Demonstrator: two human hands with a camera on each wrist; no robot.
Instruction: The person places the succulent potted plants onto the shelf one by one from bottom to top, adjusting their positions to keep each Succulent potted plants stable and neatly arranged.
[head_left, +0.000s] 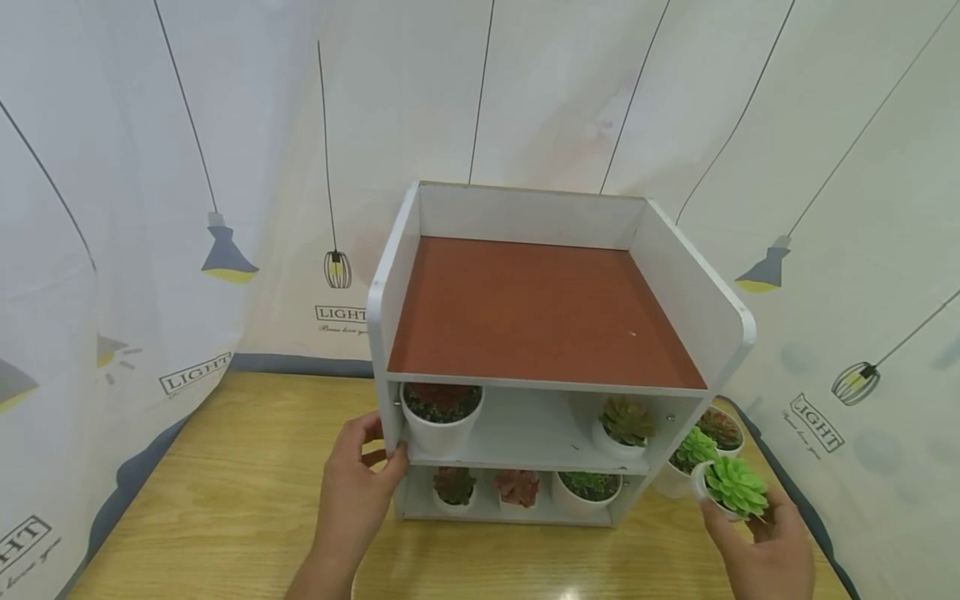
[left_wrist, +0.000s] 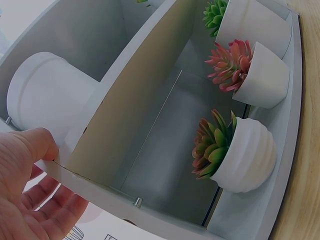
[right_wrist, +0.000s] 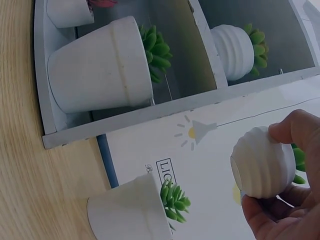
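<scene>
My left hand (head_left: 358, 483) grips the left side panel of a small white shelf (head_left: 562, 462), thumb on the front edge and fingers around the outside. Right beside that thumb, a large white pot (left_wrist: 52, 95) stands on the middle tier. To the right of the shelf, my right hand (head_left: 765, 542) holds a small potted succulent (head_left: 735, 487) with bright green leaves. Its white ribbed pot (right_wrist: 262, 162) sits between thumb and fingers, raised above the table. Another ribbed pot (right_wrist: 232, 52) with a green-brown succulent stands at the middle tier's right end.
Three potted succulents line the bottom tier, among them a red one (left_wrist: 232, 65) in the centre. Beside the shelf on the right, a white pot with green leaves (right_wrist: 132, 210) and a reddish plant (head_left: 722, 429) stand on the wooden table (head_left: 247, 492). Printed cloth (head_left: 562, 92) hangs behind.
</scene>
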